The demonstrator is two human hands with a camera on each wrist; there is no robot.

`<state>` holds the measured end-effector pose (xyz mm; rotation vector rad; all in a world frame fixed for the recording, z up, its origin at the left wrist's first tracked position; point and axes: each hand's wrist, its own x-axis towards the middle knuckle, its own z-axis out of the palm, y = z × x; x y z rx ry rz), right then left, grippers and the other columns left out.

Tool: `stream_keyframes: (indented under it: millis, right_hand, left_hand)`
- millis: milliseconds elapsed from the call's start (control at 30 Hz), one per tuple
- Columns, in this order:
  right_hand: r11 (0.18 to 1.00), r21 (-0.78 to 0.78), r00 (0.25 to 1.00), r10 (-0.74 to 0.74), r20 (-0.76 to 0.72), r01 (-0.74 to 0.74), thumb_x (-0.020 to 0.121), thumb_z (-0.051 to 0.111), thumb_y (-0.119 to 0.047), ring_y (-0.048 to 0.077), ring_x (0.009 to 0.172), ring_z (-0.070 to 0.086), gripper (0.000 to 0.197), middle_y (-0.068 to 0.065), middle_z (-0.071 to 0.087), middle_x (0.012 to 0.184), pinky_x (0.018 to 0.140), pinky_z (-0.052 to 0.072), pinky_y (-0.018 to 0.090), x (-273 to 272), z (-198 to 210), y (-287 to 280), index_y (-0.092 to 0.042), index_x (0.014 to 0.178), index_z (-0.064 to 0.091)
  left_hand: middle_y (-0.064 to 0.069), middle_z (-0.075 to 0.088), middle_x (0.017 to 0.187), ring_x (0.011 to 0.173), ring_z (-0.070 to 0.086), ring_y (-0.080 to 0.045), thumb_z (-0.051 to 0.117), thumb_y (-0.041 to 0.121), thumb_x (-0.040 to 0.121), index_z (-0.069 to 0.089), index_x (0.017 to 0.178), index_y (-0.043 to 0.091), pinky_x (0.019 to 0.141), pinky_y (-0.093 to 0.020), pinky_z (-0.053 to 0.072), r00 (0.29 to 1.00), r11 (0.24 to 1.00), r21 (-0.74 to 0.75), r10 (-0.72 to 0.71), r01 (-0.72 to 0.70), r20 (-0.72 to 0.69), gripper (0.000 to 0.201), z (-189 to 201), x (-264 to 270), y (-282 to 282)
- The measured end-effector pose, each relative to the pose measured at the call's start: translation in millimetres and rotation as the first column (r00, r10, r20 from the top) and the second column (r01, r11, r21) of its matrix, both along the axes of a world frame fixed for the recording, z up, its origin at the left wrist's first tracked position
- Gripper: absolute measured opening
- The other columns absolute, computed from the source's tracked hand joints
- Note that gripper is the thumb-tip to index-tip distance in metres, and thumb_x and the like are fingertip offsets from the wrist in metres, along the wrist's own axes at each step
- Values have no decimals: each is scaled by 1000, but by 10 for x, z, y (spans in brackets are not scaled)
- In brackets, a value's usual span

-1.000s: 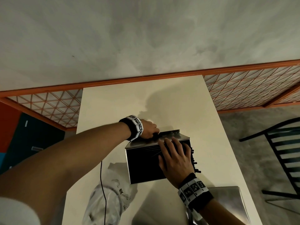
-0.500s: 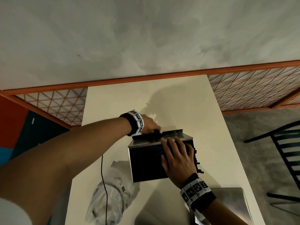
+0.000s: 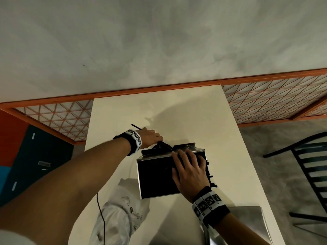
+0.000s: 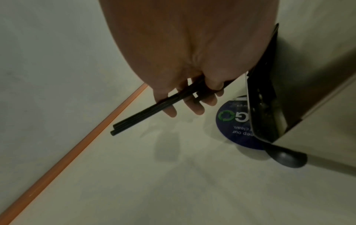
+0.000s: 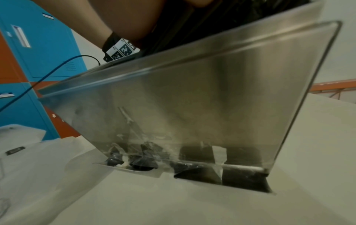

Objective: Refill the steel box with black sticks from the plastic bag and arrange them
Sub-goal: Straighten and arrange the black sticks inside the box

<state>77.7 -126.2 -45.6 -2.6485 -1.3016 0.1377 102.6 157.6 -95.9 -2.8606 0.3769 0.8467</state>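
The steel box [image 3: 141, 175] stands mid-table, its open top filled with black sticks [image 3: 155, 175]. My right hand [image 3: 189, 172] lies flat on the sticks at the box's right side, fingers straight. At the box's far left corner my left hand [image 3: 152, 138] grips a few black sticks [image 4: 142, 115], pulled out at a slant; their far ends point back left. Some stick ends [image 3: 209, 175] poke out past the box's right wall. The crumpled plastic bag [image 3: 122, 213] lies near the box's front left. The right wrist view shows the box's steel wall [image 5: 192, 99].
A steel lid [image 3: 247, 225] lies at the table's near right. A round blue sticker [image 4: 235, 123] and a black knob [image 4: 287, 158] sit by the box. A thin black cable [image 3: 100, 209] crosses the bag. A black chair [image 3: 315, 170] stands right of the table [image 3: 159, 112].
My left hand has lifted a few sticks out at the box's far left corner, and they now slant up and back left. My right hand stayed flat on the sticks.
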Motion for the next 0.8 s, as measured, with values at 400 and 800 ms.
stream_keyframes:
  millis: [400,800]
  right_hand:
    - [1000,-6,1000,0,12,0,98,39,-43,27,134,39,51,1,48,141,102,37,51,-49,1,-43,-21,145,42]
    - [1000,11,1000,8,14,-8,98,40,-43,28,134,40,51,2,49,141,100,38,52,-12,-36,-16,-21,144,44]
  left_hand:
    - [-5,55,129,115,50,-27,37,12,107,41,139,19,90,-45,42,994,994,46,-98,96,40,33,-21,-13,-90]
    - [-5,53,129,113,47,-28,33,-8,98,46,132,17,89,-41,39,990,995,94,13,-27,142,44,39,-125,272]
